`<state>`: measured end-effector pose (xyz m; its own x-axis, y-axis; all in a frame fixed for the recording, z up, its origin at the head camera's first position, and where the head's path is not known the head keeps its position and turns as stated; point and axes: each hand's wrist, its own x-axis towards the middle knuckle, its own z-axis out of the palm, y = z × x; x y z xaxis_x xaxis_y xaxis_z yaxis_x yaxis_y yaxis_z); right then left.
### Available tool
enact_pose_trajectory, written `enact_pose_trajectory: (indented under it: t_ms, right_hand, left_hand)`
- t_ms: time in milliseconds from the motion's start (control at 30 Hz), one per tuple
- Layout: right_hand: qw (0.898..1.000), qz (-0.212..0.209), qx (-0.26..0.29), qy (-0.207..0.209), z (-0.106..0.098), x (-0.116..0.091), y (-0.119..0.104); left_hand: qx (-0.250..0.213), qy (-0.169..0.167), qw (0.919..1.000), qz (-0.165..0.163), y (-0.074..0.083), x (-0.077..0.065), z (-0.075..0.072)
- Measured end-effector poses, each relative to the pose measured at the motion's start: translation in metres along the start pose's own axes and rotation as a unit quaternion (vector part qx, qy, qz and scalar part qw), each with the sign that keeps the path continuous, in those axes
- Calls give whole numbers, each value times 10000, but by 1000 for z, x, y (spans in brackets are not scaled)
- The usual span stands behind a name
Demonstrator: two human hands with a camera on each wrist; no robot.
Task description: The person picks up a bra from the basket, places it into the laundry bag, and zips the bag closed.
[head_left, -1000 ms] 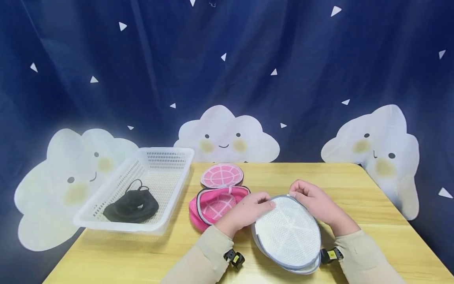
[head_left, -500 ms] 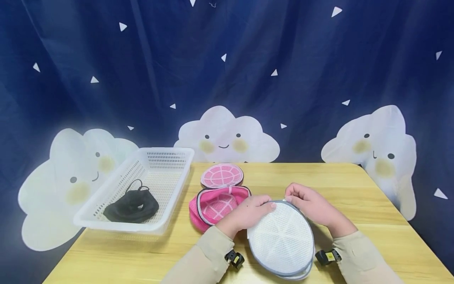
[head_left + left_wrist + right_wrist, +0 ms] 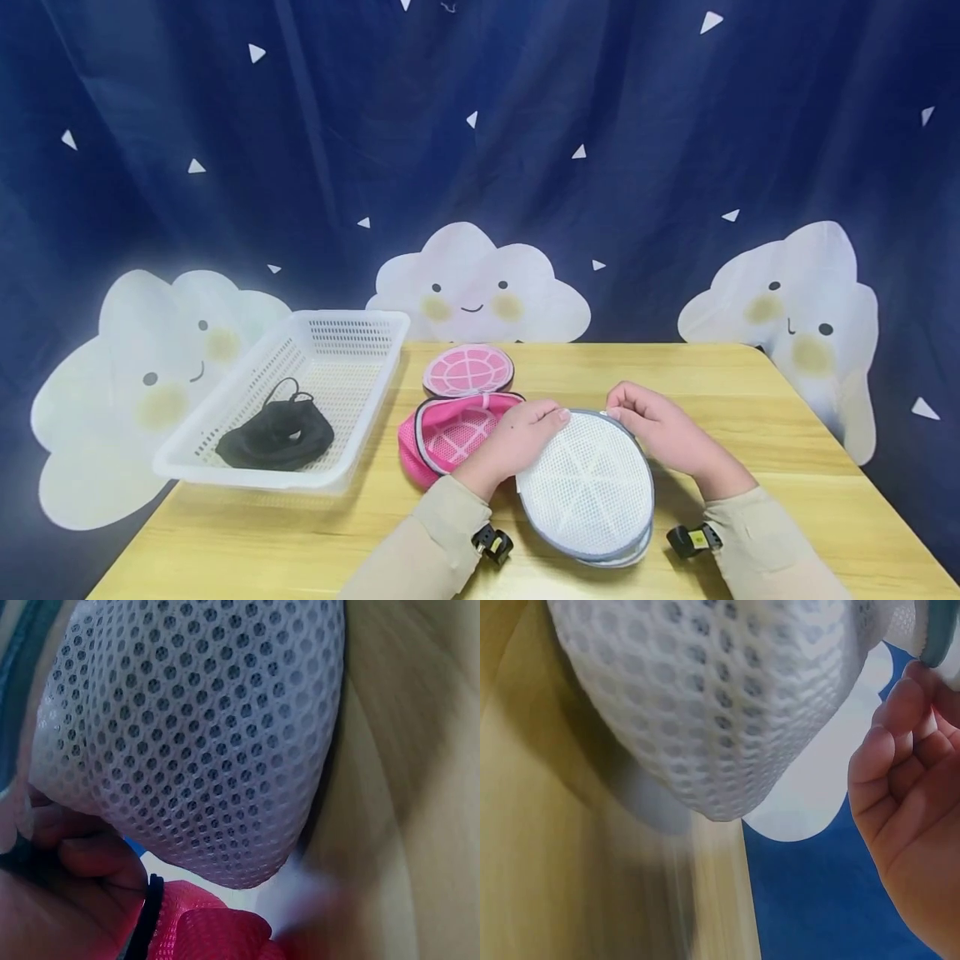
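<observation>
A white mesh laundry bag (image 3: 588, 487) with a grey-blue rim is held over the front of the table, its round lid facing up. My left hand (image 3: 525, 437) grips its rim at the upper left, thumb on top. At the upper right, my right hand (image 3: 663, 429) pinches the rim edge between thumb and curled fingers; whether it holds a zipper pull is too small to tell. Both wrist views show the bag's honeycomb mesh side. Just left of it lies an open pink mesh bag (image 3: 461, 433), partly behind my left hand, with its pink lid (image 3: 469, 372) folded back.
A white perforated plastic basket (image 3: 367, 400) stands at the table's left, holding a crumpled black cloth item (image 3: 277, 435) with a thin cord. The wooden table (image 3: 795, 467) ends at a dark blue curtain (image 3: 637, 125) printed with clouds.
The white mesh bag has shifted left and its lid has turned between my hands. My right hand has moved slightly left along with the rim. The pink bag and basket stay put.
</observation>
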<state>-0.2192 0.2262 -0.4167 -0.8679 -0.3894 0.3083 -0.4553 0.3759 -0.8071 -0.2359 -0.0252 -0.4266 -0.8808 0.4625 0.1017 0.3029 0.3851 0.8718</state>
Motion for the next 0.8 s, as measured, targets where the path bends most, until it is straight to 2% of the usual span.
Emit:
enact_pose_trajectory:
  t_ms: [267, 433, 633, 800]
  right_hand:
    - [10000, 7, -24, 25, 1, 1, 0]
    - [10000, -8, -92, 22, 0, 2, 4]
    - [9999, -18, 66, 75, -1, 3, 9]
    - [9998, 13, 105, 168, -2, 2, 9]
  left_hand:
    - [-10, 33, 10000, -53, 3, -2, -2]
    - [-21, 185, 9997, -135, -1, 0, -2]
    - [-448, 579, 9968, -312, -8, 3, -4]
    - [-551, 520, 9964, -370, -6, 3, -4]
